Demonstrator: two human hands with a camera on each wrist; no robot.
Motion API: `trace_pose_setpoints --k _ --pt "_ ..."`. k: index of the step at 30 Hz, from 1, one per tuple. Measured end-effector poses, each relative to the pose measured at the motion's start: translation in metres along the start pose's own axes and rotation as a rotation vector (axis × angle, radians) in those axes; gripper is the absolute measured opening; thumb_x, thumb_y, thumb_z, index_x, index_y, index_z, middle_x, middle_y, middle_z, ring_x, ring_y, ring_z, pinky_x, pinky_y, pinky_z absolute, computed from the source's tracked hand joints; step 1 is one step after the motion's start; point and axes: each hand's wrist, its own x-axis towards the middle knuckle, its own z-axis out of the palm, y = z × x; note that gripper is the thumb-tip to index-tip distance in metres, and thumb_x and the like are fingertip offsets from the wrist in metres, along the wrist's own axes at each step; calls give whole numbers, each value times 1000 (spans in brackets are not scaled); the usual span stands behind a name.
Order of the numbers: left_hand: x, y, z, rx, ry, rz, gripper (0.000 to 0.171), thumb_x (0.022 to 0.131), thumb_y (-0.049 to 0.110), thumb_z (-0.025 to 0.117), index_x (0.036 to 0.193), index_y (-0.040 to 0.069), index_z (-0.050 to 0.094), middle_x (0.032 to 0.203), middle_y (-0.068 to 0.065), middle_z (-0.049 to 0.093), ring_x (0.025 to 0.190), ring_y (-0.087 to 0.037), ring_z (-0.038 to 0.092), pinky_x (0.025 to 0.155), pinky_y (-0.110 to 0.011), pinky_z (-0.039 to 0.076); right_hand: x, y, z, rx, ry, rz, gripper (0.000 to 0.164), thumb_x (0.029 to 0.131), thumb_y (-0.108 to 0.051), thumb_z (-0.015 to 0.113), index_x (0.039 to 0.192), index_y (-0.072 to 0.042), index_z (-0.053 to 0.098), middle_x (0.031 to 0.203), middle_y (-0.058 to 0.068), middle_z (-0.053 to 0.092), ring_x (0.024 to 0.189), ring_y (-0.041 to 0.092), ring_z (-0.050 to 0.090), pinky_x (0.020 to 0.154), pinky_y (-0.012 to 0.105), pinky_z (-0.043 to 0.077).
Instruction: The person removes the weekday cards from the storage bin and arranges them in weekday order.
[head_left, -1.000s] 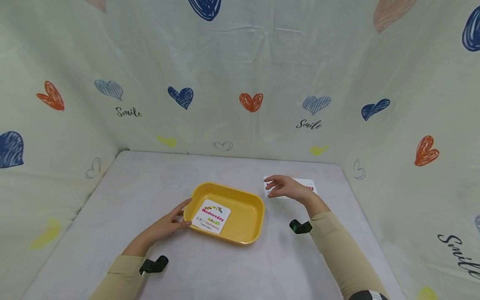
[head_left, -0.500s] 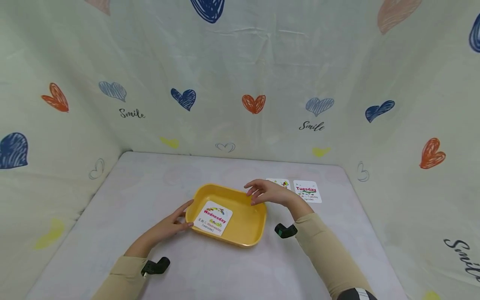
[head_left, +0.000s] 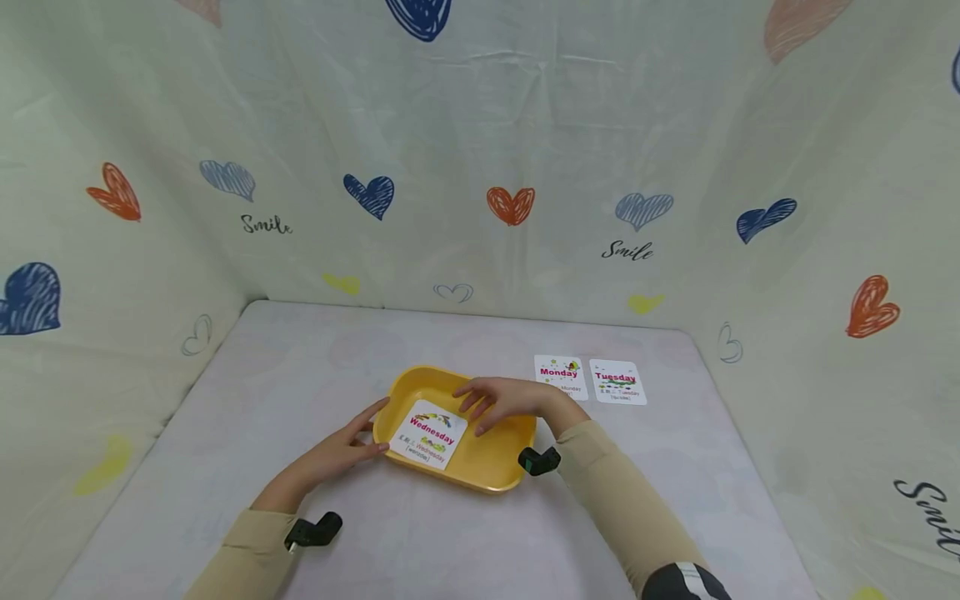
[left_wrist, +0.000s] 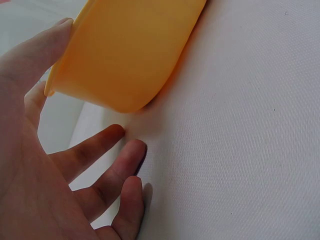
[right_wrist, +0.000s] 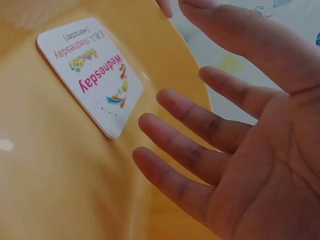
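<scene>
A yellow tray (head_left: 491, 471) sits mid-table, with a white square card marked Wednesday (head_left: 427, 435) lying in its left part. Thumb and a finger of my left hand (head_left: 341, 450) touch the rim at the tray's left end, spread apart. In the left wrist view, the remaining fingers (left_wrist: 95, 150) lie low beside the tray wall (left_wrist: 125, 55). Over the tray hovers my right hand (head_left: 513, 400), its fingers loosely spread and holding nothing. The right wrist view shows those fingertips (right_wrist: 150, 122) just beside the Wednesday card (right_wrist: 92, 75).
Two more cards lie behind and to the right of the tray: Monday (head_left: 558, 375), partly hidden by the right hand, and Tuesday (head_left: 618, 383). A heart-printed cloth wall (head_left: 450, 250) rises at the table's back edge and along both sides.
My right hand has left the Monday and Tuesday cards and moved left over the tray, uncovering most of both cards. The left hand and the tray have stayed in place.
</scene>
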Motion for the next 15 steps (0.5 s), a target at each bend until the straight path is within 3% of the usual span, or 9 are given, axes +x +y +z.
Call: trace_pose_setpoints --k 7,15 --pt "0 0 0 1 -4 8 80 89 36 71 155 29 25 137 -19 44 89 -22 53 79 -39 44 14 0 4 -77 -38 60 68 84 -15 77 144 -13 45 137 5 52 126 23 48 104 34 36" --pt "0 -1 0 -16 -3 7 80 90 35 71 155 29 25 137 -19 44 89 -22 53 80 -40 44 24 2 4 -88 -62 90 74 79 -16 81 143 -16 45 142 3 46 131 22 44 106 33 32"
